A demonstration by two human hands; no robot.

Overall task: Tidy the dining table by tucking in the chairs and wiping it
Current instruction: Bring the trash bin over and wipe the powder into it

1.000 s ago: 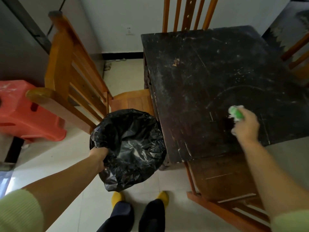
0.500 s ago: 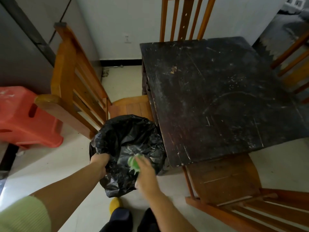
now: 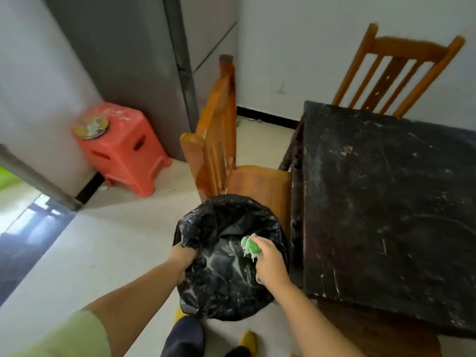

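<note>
The dark, scratched dining table point(image 3: 386, 202) fills the right side. A wooden chair point(image 3: 224, 150) stands at its left side with its seat partly under the top, and a second chair point(image 3: 394, 73) stands at the far side. A third chair's seat point(image 3: 365, 331) shows under the near edge. My left hand point(image 3: 180, 258) grips the rim of a bin lined with a black bag point(image 3: 226, 266). My right hand point(image 3: 270, 261) holds a green and white cloth point(image 3: 249, 246) over the bin's opening.
A red plastic stool point(image 3: 123, 148) with a round tin on it stands by the grey fridge point(image 3: 154, 60) at the left. A doorway point(image 3: 25, 215) opens at the far left. Pale floor tiles point(image 3: 116, 240) lie between the stool and the bin.
My right hand carried the green cloth from the tabletop leftward to over the bin. My head turned left, so the stool and fridge came more into view.
</note>
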